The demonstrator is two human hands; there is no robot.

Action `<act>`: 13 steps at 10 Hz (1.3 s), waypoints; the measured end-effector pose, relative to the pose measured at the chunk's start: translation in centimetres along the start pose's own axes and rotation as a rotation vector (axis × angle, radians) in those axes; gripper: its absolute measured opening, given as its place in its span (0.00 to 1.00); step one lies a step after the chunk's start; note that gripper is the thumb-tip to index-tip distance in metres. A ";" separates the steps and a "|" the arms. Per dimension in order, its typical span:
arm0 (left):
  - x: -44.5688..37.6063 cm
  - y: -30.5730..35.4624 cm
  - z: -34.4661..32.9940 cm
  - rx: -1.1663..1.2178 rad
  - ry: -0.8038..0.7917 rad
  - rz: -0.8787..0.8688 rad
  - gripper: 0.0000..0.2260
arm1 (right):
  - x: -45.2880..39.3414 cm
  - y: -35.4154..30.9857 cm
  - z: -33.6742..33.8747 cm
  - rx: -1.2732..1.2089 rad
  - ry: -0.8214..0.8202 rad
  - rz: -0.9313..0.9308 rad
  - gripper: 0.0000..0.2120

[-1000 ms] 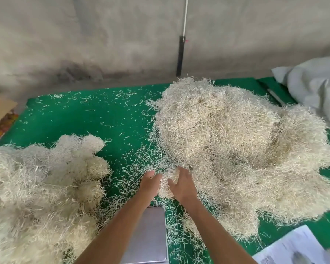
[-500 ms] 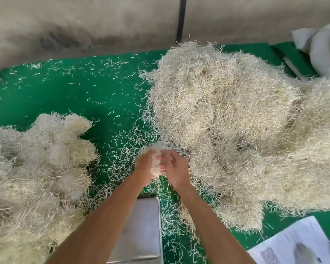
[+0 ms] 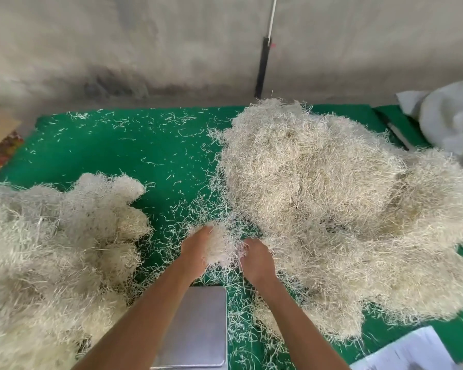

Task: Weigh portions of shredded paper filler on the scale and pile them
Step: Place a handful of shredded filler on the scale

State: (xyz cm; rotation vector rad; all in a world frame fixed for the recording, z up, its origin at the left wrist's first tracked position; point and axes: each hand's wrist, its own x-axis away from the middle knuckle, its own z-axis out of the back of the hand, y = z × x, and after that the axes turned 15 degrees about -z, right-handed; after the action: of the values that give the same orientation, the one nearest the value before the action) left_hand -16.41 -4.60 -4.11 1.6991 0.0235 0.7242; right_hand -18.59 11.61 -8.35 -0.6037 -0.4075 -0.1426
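Between both hands, just beyond the scale, sits a small clump of shredded paper filler, cupped from either side: left hand on its left, fingers curled into the strands; right hand on its right, fingers curled and partly buried in filler, so exact finger spread cannot be told. Clump held above the green worktop, close to the near edge of the big loose pile of filler that spreads over the right half of the worktop. Steel scale platform lies near bottom centre, under the left forearm, bare on top, stray strands along its right side. Second pile of rounded filler portions fills the left side, apart from the hands. Loose strands scattered across the green surface between piles. White printed paper sheet at bottom right corner. Grey cloth at far right edge. Stained grey wall behind, with a black pole leaning against it.
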 end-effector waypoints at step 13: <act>12.8 5.4 8.3 0.135 -0.106 -0.094 0.19 | 11.0 -9.7 -0.7 -0.404 -0.333 0.059 0.09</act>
State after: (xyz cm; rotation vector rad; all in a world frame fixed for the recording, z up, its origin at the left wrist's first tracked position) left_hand -4.18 -8.34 5.75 1.8510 0.0791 0.5722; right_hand -10.74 3.17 0.76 -1.0430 -0.6906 -0.0670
